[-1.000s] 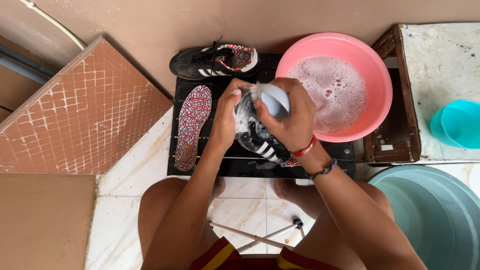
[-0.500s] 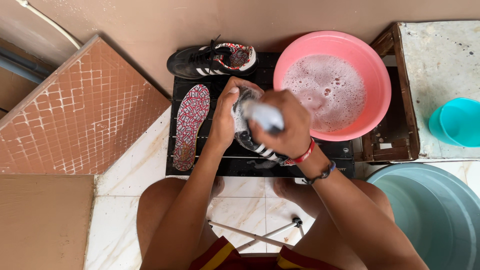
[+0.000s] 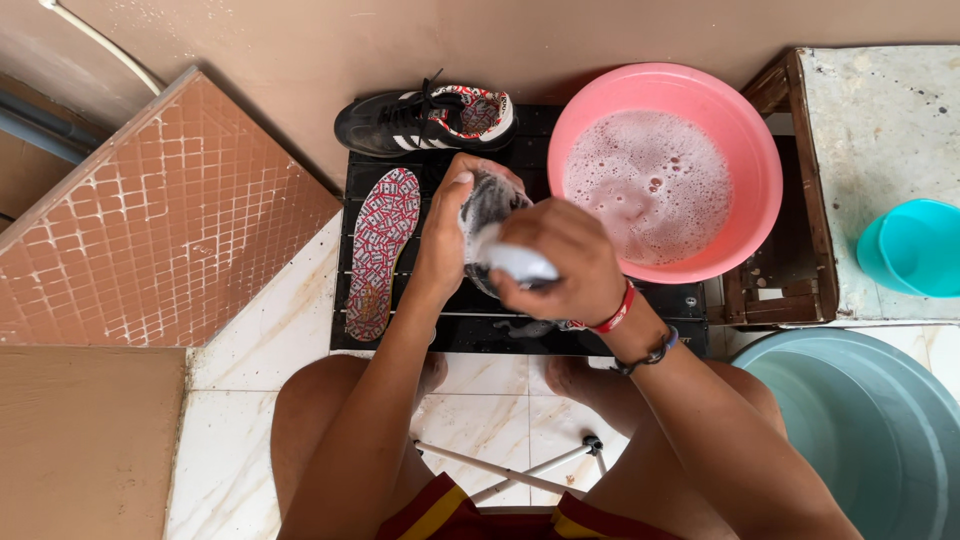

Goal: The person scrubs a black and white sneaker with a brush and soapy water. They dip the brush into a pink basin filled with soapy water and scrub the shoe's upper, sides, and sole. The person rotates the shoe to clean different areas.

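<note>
My left hand (image 3: 447, 235) grips a black sneaker (image 3: 487, 205) covered in suds, held over a black slatted stand (image 3: 440, 325). My right hand (image 3: 555, 265) is closed around a white scrubbing brush (image 3: 518, 263) pressed against that shoe. A second black sneaker with white stripes (image 3: 425, 119) lies on its side at the far edge of the stand. A red-patterned insole (image 3: 381, 250) lies flat on the stand, left of my hands. Much of the held shoe is hidden by my hands.
A pink basin of soapy water (image 3: 665, 170) sits at the right of the stand. A wooden stool with a stone top (image 3: 880, 170) carries a teal cup (image 3: 912, 247). A large grey tub (image 3: 860, 430) is lower right, a tiled block (image 3: 150, 220) at left.
My right hand with the brush has moved down and toward me along the shoe. My left hand keeps holding the shoe in place.
</note>
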